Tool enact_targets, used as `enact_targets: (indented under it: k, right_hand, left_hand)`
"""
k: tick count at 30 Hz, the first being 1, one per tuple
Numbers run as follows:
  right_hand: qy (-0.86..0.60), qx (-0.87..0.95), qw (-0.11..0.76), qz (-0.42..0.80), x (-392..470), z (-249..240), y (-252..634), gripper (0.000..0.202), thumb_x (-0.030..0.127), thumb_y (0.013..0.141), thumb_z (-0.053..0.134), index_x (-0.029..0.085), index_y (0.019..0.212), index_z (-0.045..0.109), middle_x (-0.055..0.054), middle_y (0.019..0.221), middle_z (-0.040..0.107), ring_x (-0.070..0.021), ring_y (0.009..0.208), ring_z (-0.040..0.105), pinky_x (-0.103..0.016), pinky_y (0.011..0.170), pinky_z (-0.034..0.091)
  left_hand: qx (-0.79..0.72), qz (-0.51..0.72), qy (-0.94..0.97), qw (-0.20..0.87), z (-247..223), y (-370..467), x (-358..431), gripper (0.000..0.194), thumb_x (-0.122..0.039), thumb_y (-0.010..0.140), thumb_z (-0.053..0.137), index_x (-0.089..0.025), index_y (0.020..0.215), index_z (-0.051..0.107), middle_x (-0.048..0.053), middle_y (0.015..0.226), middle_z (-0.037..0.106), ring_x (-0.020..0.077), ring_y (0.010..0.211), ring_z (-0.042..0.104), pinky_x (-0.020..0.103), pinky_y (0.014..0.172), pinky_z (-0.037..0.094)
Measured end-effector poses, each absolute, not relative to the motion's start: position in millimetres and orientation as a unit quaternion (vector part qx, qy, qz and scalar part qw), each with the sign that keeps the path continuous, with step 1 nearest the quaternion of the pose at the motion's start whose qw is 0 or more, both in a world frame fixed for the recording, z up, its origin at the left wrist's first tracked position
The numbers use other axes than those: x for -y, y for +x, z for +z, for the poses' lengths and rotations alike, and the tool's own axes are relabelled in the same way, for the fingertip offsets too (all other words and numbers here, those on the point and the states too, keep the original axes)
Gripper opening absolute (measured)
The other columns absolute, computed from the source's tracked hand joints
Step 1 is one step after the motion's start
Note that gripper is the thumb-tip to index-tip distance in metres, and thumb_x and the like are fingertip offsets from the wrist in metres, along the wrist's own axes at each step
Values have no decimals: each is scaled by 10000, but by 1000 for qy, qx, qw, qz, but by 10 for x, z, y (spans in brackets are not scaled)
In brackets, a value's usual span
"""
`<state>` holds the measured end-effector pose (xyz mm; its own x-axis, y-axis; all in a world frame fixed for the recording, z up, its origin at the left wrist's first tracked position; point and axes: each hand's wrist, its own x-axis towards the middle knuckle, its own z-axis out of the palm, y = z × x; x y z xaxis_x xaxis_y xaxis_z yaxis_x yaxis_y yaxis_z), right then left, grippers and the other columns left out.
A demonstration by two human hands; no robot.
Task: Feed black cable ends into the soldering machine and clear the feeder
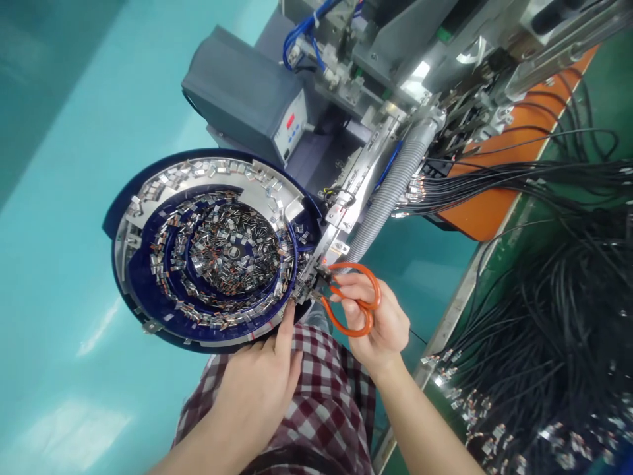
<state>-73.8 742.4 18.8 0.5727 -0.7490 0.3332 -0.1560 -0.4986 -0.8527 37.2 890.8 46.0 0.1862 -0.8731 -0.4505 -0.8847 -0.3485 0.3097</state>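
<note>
My right hand (pixel 383 323) grips a pair of orange-handled scissors (pixel 372 276), fingers through and around the loops. The blades point at the metal outlet (pixel 307 282) on the right side of a round blue bowl feeder (pixel 140 280); their tips are hard to make out. My left hand (pixel 257 381) stretches its index finger to touch the bowl's edge just below that outlet. Its other fingers lie near the lower rim, partly hidden, and I see nothing held in it. Many small shiny metal connector shells (pixel 235 247) fill the bowl and line its spiral track.
A straight metal feed rail (pixel 349 204) runs up from the outlet to a machine, beside a grey corrugated hose (pixel 395 188). A grey control box (pixel 247 92) with a red display stands behind the bowl. Black cables (pixel 544 284) with metal ends pile up at the right, near an orange plate (pixel 475 214).
</note>
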Motion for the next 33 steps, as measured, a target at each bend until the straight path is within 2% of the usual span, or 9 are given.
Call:
enact_targets:
  k: [5, 11, 19, 26, 30, 33]
  right_hand:
    - [-776, -312, 389, -387, -7375, 165, -746, 128, 172, 895, 564, 188, 978, 661, -86, 951, 703, -232, 870, 691, -415, 711, 630]
    - [-782, -290, 405, -375, -7376, 187, -713, 143, 158, 892, 562, 190, 996, 654, -89, 935, 699, -227, 852, 696, -381, 652, 641]
    - [-786, -292, 393, -377, -7409, 233, -740, 133, 158, 897, 550, 187, 980, 650, -82, 906, 702, -218, 823, 696, -373, 639, 632]
    - [-792, -263, 416, -361, -7480, 262, -747, 146, 139, 889, 548, 169, 989, 650, -90, 879, 706, -223, 814, 699, -373, 638, 616]
    - [-796, -267, 416, -349, -7495, 233, -750, 148, 142, 886, 552, 183, 989, 650, -86, 908, 714, -222, 810, 705, -366, 625, 617]
    - [-805, -283, 391, -345, -7491, 222, -766, 124, 158, 891, 554, 185, 962, 652, -82, 901, 724, -230, 840, 703, -384, 675, 611]
  left_hand:
    - [-579, 280, -766, 7, 455, 376, -8898, 630, -231, 928, 395, -64, 1451, 86, 55, 774, 725, 229, 553, 653, 355, 508, 522]
    - [-576, 285, -766, -2, 470, 386, -8880, 624, -221, 928, 394, -69, 1449, 87, 57, 788, 729, 230, 558, 658, 360, 515, 536]
    - [-572, 292, -766, 5, 469, 386, -8869, 621, -227, 929, 386, -66, 1448, 86, 62, 793, 727, 231, 552, 655, 358, 509, 530]
    - [-565, 306, -767, -2, 456, 375, -8869, 640, -233, 928, 387, -56, 1459, 77, 88, 852, 729, 240, 616, 670, 368, 556, 536]
    - [-562, 304, -769, 5, 448, 363, -8887, 635, -223, 918, 399, -44, 1456, 113, 72, 788, 718, 235, 591, 657, 360, 545, 528]
    - [-564, 291, -773, 2, 459, 367, -8895, 623, -214, 912, 411, -33, 1446, 147, 54, 735, 706, 231, 559, 646, 351, 514, 518]
